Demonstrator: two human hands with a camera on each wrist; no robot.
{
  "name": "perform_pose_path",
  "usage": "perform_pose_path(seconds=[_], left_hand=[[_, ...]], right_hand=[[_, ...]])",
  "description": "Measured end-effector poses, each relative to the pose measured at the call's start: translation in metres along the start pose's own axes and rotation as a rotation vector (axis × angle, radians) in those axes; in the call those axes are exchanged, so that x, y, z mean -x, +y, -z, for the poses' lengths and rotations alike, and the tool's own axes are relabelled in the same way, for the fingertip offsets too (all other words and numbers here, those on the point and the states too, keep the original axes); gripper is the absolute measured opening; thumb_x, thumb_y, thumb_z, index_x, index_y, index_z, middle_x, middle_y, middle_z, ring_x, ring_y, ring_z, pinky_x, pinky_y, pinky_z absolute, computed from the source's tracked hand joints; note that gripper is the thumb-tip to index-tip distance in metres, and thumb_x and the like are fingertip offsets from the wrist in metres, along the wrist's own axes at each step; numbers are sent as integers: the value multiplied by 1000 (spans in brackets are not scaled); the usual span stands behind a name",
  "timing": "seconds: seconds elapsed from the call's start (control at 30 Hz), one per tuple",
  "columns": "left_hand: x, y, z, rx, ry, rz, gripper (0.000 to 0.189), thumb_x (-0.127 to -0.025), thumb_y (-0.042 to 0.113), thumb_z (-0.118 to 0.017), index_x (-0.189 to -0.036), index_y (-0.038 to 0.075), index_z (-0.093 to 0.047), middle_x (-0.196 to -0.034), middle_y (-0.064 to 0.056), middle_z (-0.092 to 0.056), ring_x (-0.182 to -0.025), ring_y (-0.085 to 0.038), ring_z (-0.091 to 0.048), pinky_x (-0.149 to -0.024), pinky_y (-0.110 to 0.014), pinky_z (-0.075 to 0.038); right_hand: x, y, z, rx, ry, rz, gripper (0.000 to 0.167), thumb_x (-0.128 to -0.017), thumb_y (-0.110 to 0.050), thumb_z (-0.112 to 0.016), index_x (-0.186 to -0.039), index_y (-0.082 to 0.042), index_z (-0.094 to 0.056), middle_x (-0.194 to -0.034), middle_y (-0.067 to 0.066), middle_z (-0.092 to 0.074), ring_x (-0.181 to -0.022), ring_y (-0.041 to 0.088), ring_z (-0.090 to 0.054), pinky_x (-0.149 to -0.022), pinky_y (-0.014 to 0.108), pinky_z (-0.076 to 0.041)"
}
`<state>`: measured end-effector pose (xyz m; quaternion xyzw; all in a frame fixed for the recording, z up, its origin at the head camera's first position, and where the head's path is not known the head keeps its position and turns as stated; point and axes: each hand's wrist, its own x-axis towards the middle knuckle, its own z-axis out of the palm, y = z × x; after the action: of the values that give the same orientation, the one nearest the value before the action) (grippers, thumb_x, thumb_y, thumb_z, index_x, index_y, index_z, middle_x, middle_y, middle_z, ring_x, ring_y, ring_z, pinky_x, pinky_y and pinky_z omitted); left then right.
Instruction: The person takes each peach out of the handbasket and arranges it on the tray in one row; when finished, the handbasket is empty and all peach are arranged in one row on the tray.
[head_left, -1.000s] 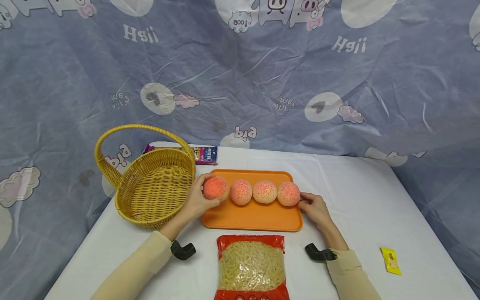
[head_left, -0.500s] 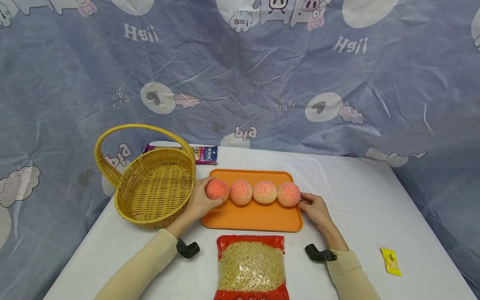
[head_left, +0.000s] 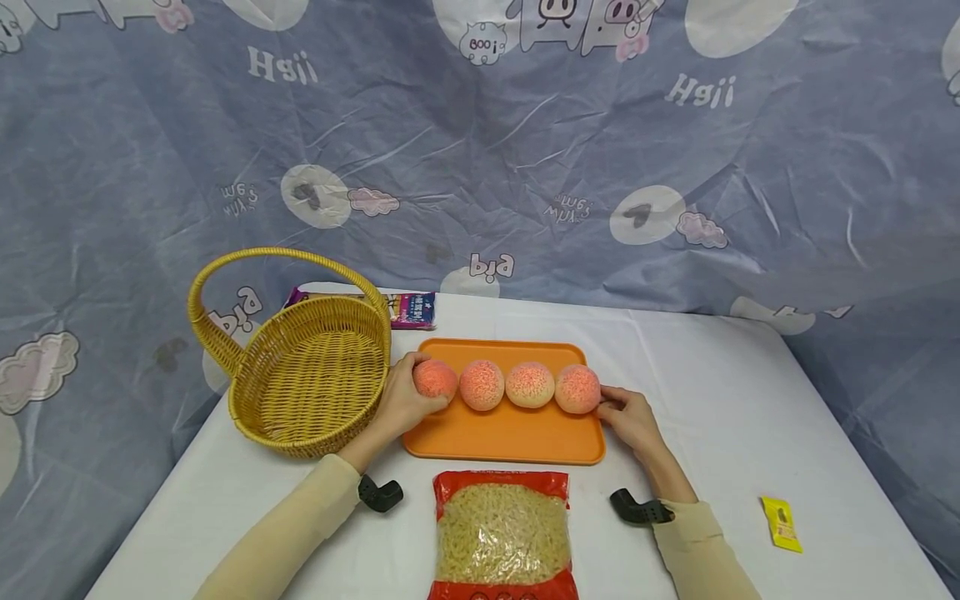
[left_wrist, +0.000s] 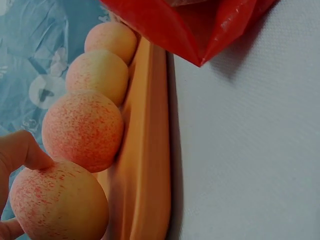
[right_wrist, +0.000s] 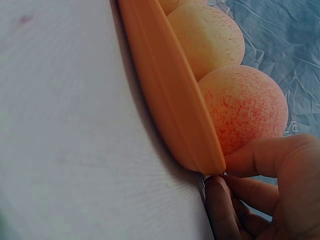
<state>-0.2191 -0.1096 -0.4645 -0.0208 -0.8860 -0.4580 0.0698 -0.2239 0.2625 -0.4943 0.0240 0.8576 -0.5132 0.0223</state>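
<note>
An orange tray [head_left: 502, 437] bears a row of several pink-and-cream peaches. My left hand [head_left: 401, 404] holds the leftmost peach [head_left: 435, 381] between thumb and fingers, at the tray's left end. In the left wrist view that peach [left_wrist: 60, 202] sits close to its neighbour [left_wrist: 84, 131]. At the tray's other end, my right hand [head_left: 632, 421] pinches the rim beside the rightmost peach [head_left: 577, 389]. The right wrist view has one digit over the tray rim [right_wrist: 212, 155], close against the peach [right_wrist: 245, 107], and other fingers below the rim.
Left of the tray stands a yellow wicker basket [head_left: 318, 392] with a tall handle. Behind it lies a purple snack packet [head_left: 412, 310]. A red-and-clear bag of pasta [head_left: 502, 533] lies in front of the tray. A small yellow packet [head_left: 782, 523] is at the right.
My left hand has moved slightly right with the leftmost peach, bringing it closer to the rest of the row. The right hand has stayed at the tray's right edge.
</note>
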Motion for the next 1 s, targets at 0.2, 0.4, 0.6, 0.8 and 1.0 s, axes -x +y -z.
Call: perform_pose_path(seconds=[0.2, 0.4, 0.6, 0.8, 1.0], left_hand=[[-1, -3, -3, -26, 5, -21, 73, -66, 17, -85, -130, 4, -53, -128, -19, -57, -119, -35, -52, -102, -51, -44], [-1, -5, -6, -9, -9, -41, 72, -67, 16, -85, -132, 6, -54, -133, -18, -52, -123, -35, -48, -105, -53, -41], [0, -7, -8, 5, -10, -50, 72, -68, 16, -84, -133, 8, -54, -133, -17, -52, -125, -34, -47, -106, -52, -39], [3, -9, -8, 20, -21, -50, 76, -68, 17, -84, -136, 9, -51, -132, -17, -51, -123, -35, -48, -105, -54, -42], [5, -10, -7, 41, -24, -64, 79, -68, 18, -84, -138, 8, -49, -134, -19, -49, -124, -36, -48, -105, -55, -42]], right_hand=[[1, 1, 1, -21, 5, 11, 45, -86, 5, -59, -130, 14, -54, -95, 18, -67, -71, 2, -56, -64, 18, -51], [2, 0, 1, -6, 9, 15, 46, -85, 4, -59, -130, 13, -54, -95, 18, -67, -71, 3, -55, -63, 18, -50], [1, 0, 2, 0, 2, 1, 47, -86, 3, -60, -131, 14, -52, -97, 21, -67, -72, 3, -55, -63, 19, -50], [3, -7, 5, 0, -18, -13, 46, -87, 5, -59, -131, 15, -52, -97, 22, -67, -72, 4, -56, -64, 21, -51], [6, -11, 5, -12, -17, -7, 45, -86, 6, -59, -130, 16, -52, -96, 23, -67, -72, 6, -56, -64, 22, -52]])
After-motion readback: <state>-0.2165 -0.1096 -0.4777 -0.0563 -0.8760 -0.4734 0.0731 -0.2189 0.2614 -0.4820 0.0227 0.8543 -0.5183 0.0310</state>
